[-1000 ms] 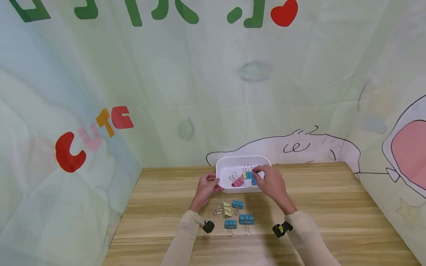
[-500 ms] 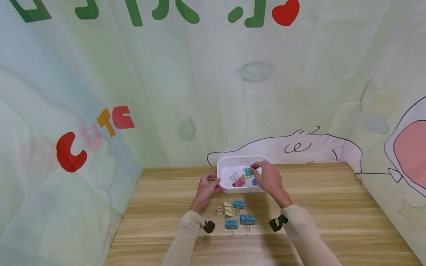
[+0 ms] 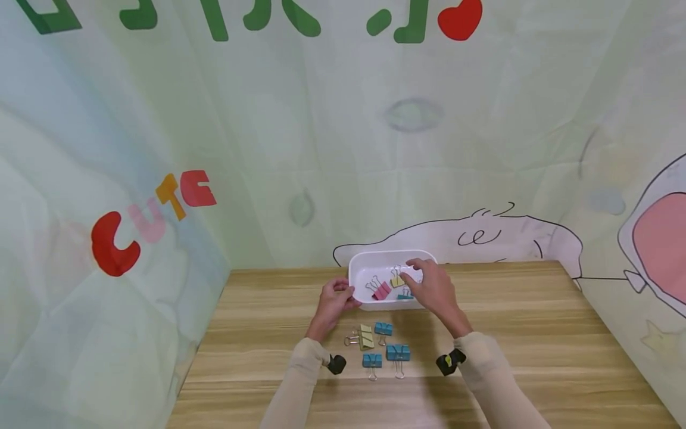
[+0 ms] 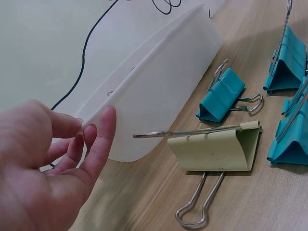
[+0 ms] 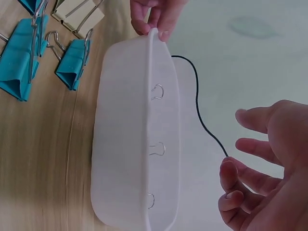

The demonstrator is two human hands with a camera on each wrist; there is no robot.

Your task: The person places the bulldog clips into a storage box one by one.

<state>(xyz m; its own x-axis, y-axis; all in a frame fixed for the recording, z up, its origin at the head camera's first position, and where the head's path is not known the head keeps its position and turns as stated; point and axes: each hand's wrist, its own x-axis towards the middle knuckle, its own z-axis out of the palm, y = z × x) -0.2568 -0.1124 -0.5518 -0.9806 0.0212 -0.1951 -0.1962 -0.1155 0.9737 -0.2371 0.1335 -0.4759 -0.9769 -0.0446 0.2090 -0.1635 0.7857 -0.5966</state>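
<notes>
My left hand (image 3: 332,302) pinches the left rim of a white plastic box (image 3: 370,265) between thumb and fingers; the left wrist view shows this grip (image 4: 62,149) closely. Over the right part of the box hovers my right hand (image 3: 435,291), thumb and fingers spread with nothing between them, as the right wrist view also shows. Inside the box lie a pink binder clip (image 3: 382,291), a yellow binder clip (image 3: 397,282) and a blue one (image 3: 405,296) near the front wall. The right hand may hide more of the box's contents.
In front of the box, on the wooden table (image 3: 257,333), lie a pale yellow binder clip (image 3: 367,337) and three teal ones: a small one (image 3: 383,328), another (image 3: 372,360) and a larger one (image 3: 398,352). A printed cloth (image 3: 300,149) hangs behind the table.
Half a second ago my right hand held a teal clip up in the box. It has let go, its fingers have parted, and a blue clip lies near the front wall. My left hand stays put.
</notes>
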